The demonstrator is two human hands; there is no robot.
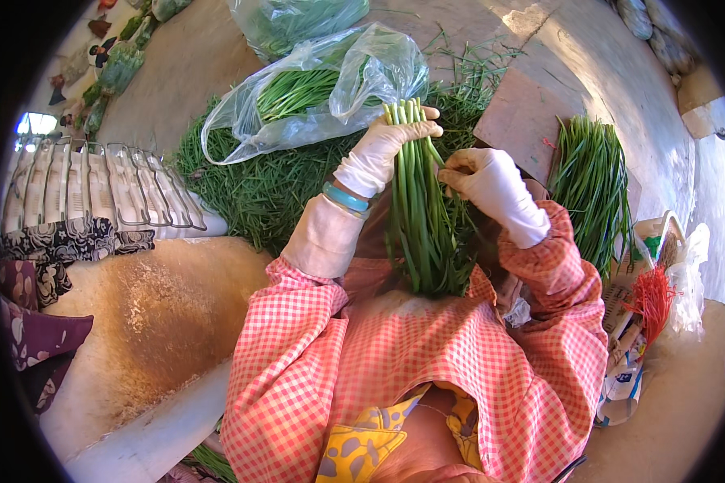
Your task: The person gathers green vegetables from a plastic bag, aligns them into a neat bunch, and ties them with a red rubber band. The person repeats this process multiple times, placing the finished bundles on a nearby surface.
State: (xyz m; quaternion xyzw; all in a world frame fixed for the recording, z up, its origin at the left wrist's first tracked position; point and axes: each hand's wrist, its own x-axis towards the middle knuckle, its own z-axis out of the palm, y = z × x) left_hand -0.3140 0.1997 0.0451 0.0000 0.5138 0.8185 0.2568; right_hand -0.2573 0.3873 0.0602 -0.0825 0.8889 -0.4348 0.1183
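My left hand (386, 145), in a pale glove, grips a bunch of green leafy stalks, likely garlic chives (420, 223), near their pale cut ends. The leaves hang down over my lap. To the right of the stalks is my right hand (474, 172), also gloved, with thumb and fingers pinched at a single stalk on the bunch's edge. An open clear plastic bag (374, 72) beyond my hands holds more of the green stalks (299, 90). Another bunch of chives (592, 181) lies on the right, its leaves towards me.
Loose green trimmings (278, 187) are heaped beyond my left arm. A second filled plastic bag (302, 24) stands farther off. A flat brown board (519, 121), red ties (652, 302) and a white plastic bag (689, 278) are at right; a metal-framed white rack (96, 187) is at left.
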